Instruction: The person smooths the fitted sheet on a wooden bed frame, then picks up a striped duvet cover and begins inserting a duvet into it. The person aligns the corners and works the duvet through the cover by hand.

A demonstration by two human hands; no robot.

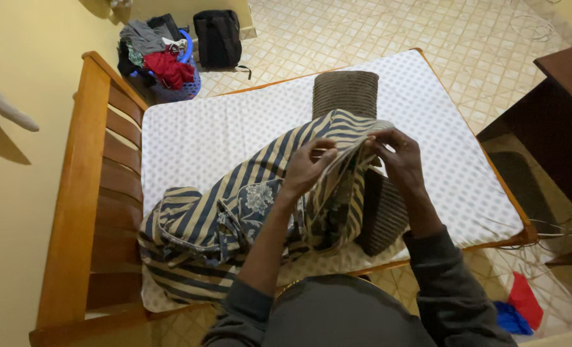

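One mattress w/ dotted white cover on a wooden bed frame. One big striped navy/cream sheet heaped near the headboard-side corner, spilling over the near edge. Two brown ribbed cushions: one mid-mattress, one by the near edge. Left hand & right hand, fingers pinching the sheet's hem, held up over the mattress middle.

Bedcover lies on mattress, pillow behind it.
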